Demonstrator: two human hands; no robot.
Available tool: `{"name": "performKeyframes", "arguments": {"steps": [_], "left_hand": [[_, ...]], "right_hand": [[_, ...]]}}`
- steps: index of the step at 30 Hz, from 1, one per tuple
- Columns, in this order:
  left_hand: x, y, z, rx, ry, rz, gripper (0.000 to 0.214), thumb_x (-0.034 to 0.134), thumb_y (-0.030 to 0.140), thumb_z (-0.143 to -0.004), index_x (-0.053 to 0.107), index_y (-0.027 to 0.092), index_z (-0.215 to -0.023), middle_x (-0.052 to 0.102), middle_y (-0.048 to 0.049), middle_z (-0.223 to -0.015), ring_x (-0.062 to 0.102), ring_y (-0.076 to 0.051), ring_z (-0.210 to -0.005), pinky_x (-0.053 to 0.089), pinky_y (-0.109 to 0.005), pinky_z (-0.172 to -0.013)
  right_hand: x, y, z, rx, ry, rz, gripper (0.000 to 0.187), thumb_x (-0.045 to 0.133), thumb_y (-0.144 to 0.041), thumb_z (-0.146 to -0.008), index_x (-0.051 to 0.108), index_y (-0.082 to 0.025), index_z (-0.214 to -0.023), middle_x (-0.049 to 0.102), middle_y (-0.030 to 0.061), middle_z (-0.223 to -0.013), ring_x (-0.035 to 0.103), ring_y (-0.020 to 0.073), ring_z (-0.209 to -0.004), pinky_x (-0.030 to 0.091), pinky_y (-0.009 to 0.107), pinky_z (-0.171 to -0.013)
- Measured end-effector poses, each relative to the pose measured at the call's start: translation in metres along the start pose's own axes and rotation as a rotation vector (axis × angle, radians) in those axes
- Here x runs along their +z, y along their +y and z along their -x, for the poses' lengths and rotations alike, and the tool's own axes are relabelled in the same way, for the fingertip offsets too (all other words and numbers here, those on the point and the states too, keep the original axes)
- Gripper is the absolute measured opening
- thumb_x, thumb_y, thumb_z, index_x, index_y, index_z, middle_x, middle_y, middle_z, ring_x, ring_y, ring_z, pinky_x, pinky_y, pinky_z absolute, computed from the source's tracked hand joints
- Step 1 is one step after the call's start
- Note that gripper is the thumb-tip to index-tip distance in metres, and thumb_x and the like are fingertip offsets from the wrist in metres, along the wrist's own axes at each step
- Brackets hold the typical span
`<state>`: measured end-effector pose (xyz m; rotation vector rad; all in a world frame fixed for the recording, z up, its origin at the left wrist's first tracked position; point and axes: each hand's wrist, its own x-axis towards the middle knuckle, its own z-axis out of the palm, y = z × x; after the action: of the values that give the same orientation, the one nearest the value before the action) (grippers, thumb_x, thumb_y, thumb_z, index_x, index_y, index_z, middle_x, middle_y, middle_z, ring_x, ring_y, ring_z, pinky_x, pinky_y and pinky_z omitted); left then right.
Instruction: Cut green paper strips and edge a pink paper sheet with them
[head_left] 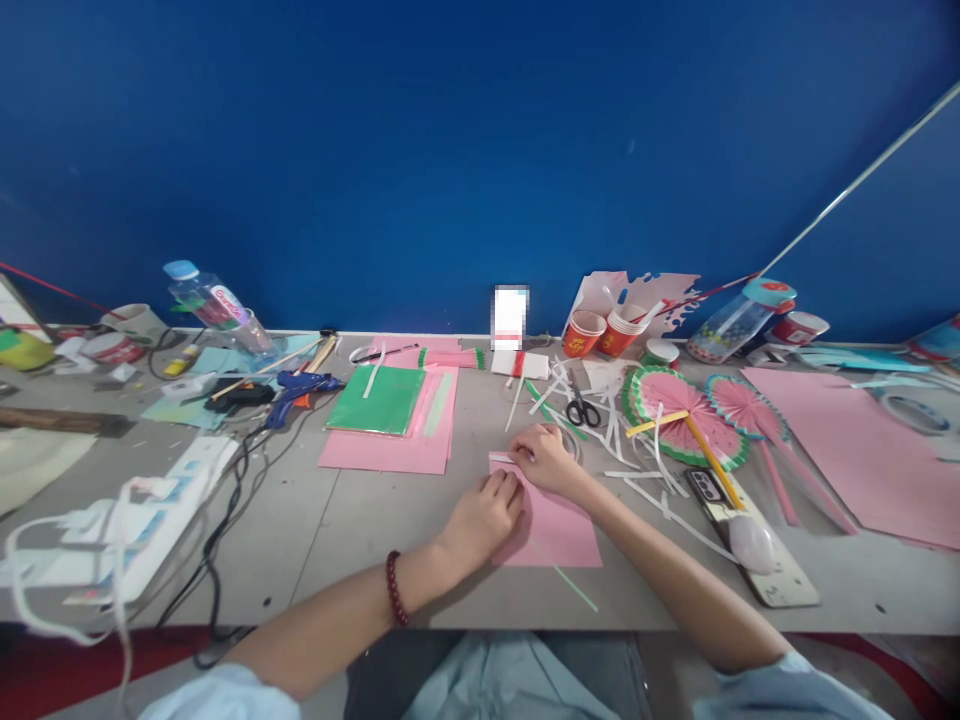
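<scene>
A pink sheet (566,535) lies on the desk (360,550) just below and right of the frame's centre, with a white strip (499,457) along its top edge. The left hand (486,515) rests at the sheet's left side, fingers curled and close together; whether it grips the paper, I cannot tell. The right hand (545,460) is at the top edge, its fingers bent and gathered near the strip; its hold there is hidden. A pale green strip (579,592) sticks out below the sheet.

Scissors (583,412) lie above and right of the right hand, near loose white strips (686,522). Right of these are two pleated fans (675,400) and a phone (787,575). Left of centre, a green pack (379,402) sits on pink paper (382,458); a glue gun (296,398) lies farther left.
</scene>
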<state>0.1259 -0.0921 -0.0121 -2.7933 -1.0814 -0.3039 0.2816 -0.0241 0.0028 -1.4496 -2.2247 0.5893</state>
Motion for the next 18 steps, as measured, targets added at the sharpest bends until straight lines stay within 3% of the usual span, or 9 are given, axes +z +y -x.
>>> {"name": "performKeyframes", "arguments": {"steps": [12,18], "left_hand": [[-0.0026,0.0014,-0.0007,0.010,-0.031,-0.043,0.025,0.045,0.015,-0.088,0.055,0.008,-0.109,0.059,-0.0127,-0.104,0.054,-0.023,-0.096,0.047,-0.032,-0.073],[-0.0067,0.0009,-0.0005,0.017,-0.039,-0.028,0.028,0.045,0.007,-0.086,0.053,0.006,-0.112,0.059,-0.0138,-0.105,0.054,-0.023,-0.097,0.047,-0.032,-0.073]], "right_hand": [[0.0012,-0.0005,-0.0012,0.028,-0.018,0.004,0.019,0.049,-0.007,-0.071,0.060,-0.019,-0.061,0.069,0.0009,-0.071,0.057,0.0187,-0.082,0.028,0.034,-0.082],[0.0013,-0.0001,-0.0013,0.012,-0.006,0.043,0.018,0.050,-0.008,-0.071,0.061,-0.019,-0.062,0.069,0.0020,-0.072,0.057,0.0185,-0.081,0.029,0.033,-0.080]]}}
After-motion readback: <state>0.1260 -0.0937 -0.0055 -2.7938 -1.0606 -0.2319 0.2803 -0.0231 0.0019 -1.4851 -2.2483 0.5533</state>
